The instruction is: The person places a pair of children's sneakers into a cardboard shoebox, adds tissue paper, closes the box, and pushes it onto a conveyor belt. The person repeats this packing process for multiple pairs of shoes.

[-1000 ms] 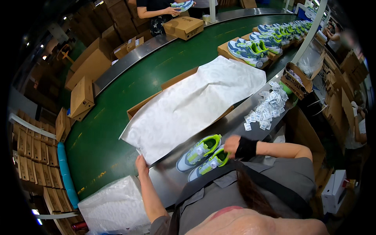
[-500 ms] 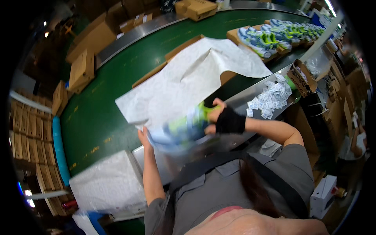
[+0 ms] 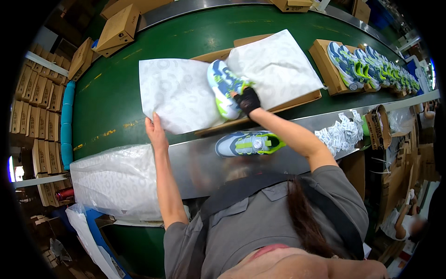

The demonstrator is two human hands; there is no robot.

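A white patterned sheet of tissue paper (image 3: 162, 88) drapes over an open cardboard shoebox (image 3: 297, 100) on the green conveyor belt. My left hand (image 3: 157, 132) pinches the paper's near left edge. On the paper lies a blue, white and lime sneaker (image 3: 217, 79), toe pointing away from me. My right hand (image 3: 247, 99), in a black fingerless glove, grips it near the collar; the hand covers part of the shoe. A second sneaker (image 3: 246, 144) of the same kind rests on the steel ledge (image 3: 200, 167) just before me, toe to the left.
A stack of tissue paper in clear plastic (image 3: 116, 179) sits at the near left. Small white packets (image 3: 341, 132) are heaped on the ledge at right, beside a torn carton (image 3: 378, 126). Boxes topped with sneakers (image 3: 344, 65) line the belt's far right. A closed shoebox (image 3: 118, 30) stands far left.
Half a second ago a sneaker was blurred between my hands above the ledge. Now one sneaker lies on the paper, farther away, another on the ledge. The paper has flattened over the box.
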